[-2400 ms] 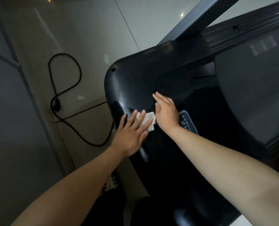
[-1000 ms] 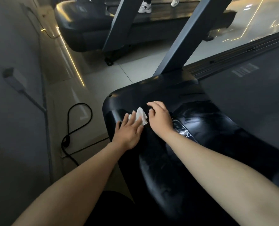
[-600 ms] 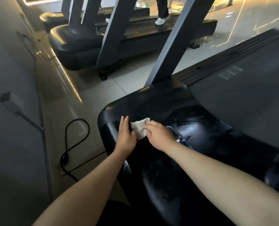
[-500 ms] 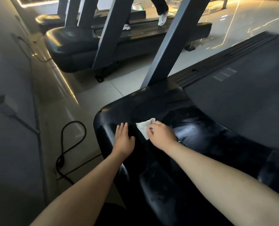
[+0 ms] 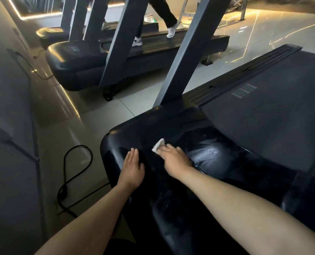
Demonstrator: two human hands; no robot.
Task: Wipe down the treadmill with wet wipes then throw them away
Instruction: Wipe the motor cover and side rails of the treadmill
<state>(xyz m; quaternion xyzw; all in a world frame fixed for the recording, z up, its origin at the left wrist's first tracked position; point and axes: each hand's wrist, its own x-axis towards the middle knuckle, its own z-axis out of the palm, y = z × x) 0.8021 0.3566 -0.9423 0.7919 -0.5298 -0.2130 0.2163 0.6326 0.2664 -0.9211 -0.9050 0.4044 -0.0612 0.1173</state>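
The black glossy motor cover (image 5: 171, 126) of the treadmill fills the lower middle, with its grey belt (image 5: 263, 122) to the right. My right hand (image 5: 175, 161) holds a small white wet wipe (image 5: 158, 145) against the top of the cover; most of the wipe is hidden under the fingers. My left hand (image 5: 132, 168) rests flat on the cover's left shoulder, fingers straight, a short gap from the right hand. A damp, streaky patch (image 5: 208, 153) shines just right of the right hand.
A grey upright (image 5: 190, 52) rises from the cover's far edge. A black power cable (image 5: 73, 172) loops on the tiled floor to the left, beside the wall. A person walks on the neighbouring treadmill (image 5: 134, 57) behind.
The wipe passed from my left hand to my right hand, which slid it up and to the right across the cover. My left hand let go and lies flat. The view tilted up.
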